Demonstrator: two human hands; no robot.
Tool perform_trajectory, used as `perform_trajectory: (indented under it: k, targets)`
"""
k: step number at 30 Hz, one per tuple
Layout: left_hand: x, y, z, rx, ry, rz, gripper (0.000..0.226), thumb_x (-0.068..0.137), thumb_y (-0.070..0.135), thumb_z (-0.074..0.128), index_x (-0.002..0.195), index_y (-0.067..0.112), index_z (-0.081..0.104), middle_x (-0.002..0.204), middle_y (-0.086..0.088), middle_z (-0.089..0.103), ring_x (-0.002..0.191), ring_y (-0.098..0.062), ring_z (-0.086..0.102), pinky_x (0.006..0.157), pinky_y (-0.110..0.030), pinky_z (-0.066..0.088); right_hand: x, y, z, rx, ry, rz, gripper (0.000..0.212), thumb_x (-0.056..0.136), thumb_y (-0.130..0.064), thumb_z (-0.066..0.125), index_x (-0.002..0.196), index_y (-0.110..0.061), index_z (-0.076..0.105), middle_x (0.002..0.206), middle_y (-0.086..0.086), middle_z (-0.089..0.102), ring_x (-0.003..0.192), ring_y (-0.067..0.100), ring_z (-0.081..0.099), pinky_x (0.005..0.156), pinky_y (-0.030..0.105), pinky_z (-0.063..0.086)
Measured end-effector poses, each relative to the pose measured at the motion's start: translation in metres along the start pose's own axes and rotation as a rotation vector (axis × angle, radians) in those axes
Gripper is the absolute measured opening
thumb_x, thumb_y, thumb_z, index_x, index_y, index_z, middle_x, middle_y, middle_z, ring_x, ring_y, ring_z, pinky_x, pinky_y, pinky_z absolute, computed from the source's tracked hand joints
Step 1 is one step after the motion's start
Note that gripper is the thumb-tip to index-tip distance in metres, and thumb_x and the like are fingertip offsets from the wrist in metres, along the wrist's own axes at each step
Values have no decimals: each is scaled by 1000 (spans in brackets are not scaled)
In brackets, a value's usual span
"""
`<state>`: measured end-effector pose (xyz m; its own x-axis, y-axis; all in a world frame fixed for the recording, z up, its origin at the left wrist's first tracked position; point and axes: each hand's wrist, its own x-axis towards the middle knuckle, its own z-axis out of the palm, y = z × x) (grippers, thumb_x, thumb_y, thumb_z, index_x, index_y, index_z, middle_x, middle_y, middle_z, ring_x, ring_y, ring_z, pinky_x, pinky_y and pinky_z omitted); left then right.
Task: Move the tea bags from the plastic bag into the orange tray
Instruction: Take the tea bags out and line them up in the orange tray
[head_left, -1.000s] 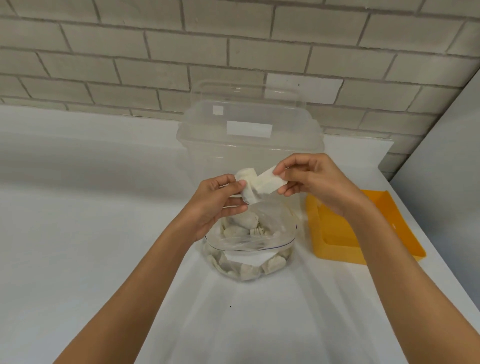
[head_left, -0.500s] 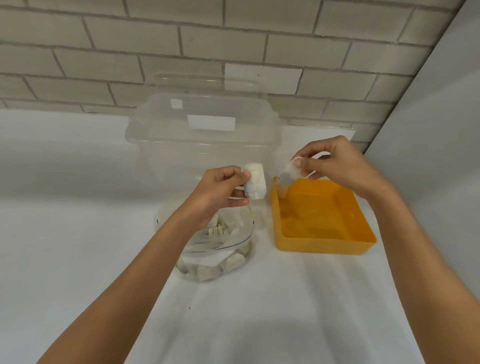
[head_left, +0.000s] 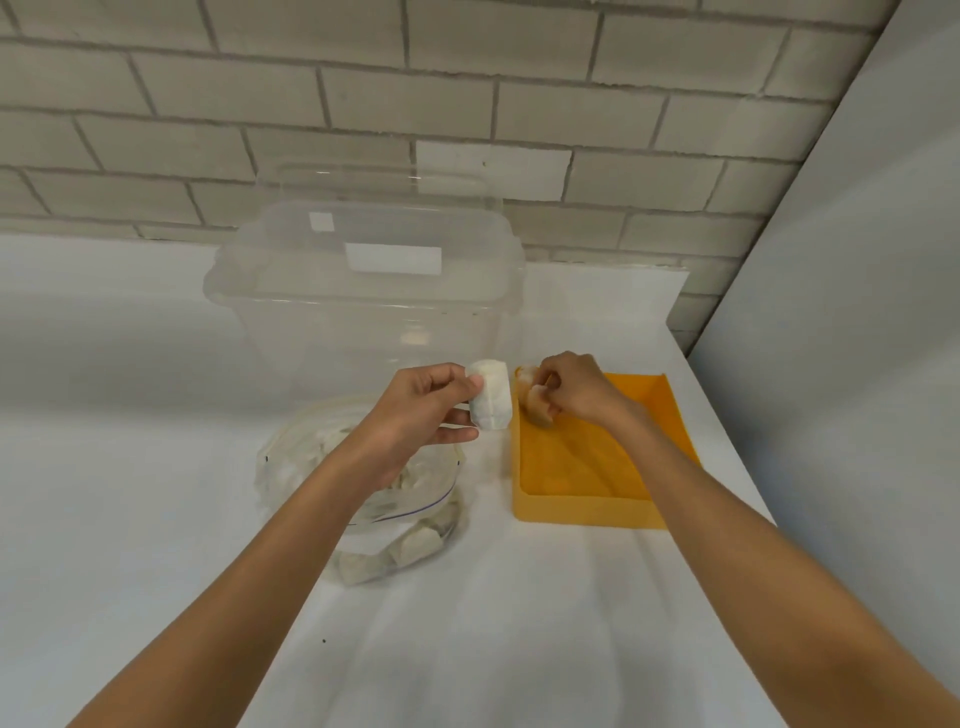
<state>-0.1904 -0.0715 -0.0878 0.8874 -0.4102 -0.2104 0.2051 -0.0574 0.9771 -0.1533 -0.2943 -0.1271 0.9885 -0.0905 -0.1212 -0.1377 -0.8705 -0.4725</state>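
A clear plastic bag (head_left: 400, 540) with several white tea bags in it lies on the white table. Above it my left hand (head_left: 415, 410) pinches one white tea bag (head_left: 491, 395) between thumb and fingers, just left of the orange tray (head_left: 587, 512). My right hand (head_left: 569, 387) is down inside the tray's far left corner, fingers curled round a second tea bag (head_left: 532, 397) that looks orange-tinted against the tray wall.
A large clear plastic storage box (head_left: 363, 291) with a lid stands right behind the bag and the hands. A brick wall runs along the back. A grey panel (head_left: 857, 364) borders the table on the right, close to the tray.
The two tea bags were pulled apart over the plastic bag. My right hand carried its tea bag rightward and down into the tray's far left corner. My left hand keeps holding its own.
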Motion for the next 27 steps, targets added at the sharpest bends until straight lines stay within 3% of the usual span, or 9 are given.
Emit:
perform_trajectory:
  k: [6,15,20,22,25,27]
  targets:
    - [0,-2,-2,-3,38,-11,22,95,23,58,93,3,67,94,-14,70,76,-17,66,72,-25,58,11,2,12,69,113,-7,23,87,-2,50,81,-23,54,97,10,58,87,24,58,78,36,53]
    - [0,-2,-1,-7,45,-17,19,94,20,59,92,3,67,95,-14,68,80,-19,65,70,-23,57,10,-2,19,-32,171,-32,6,93,-7,47,94,-13,47,100,10,54,86,24,55,74,34,51]
    - [1,0,2,-52,11,-43,19,90,9,63,103,-6,63,95,-18,67,81,-20,65,74,-25,58,-2,0,8,-81,223,-44,8,94,-10,52,99,-13,46,102,9,48,89,25,53,77,37,51]
    - [3,3,5,-134,20,-78,18,88,5,64,104,-2,63,94,-16,69,76,-16,67,71,-23,58,-9,1,-2,-45,267,-102,12,92,-9,56,102,-14,51,102,8,51,88,24,56,72,29,48]
    - [10,10,12,-390,23,-234,17,86,0,64,103,-4,62,91,-18,71,79,-18,71,64,-19,58,-31,-11,-18,114,258,-263,30,85,-8,63,111,-23,59,99,0,55,77,7,58,63,5,41]
    - [15,15,15,-555,-27,-346,10,87,-3,60,94,-9,63,84,-20,70,71,-17,72,61,-18,58,-49,-22,-26,264,179,-353,37,83,-9,68,114,-28,64,103,-7,56,76,5,61,68,4,44]
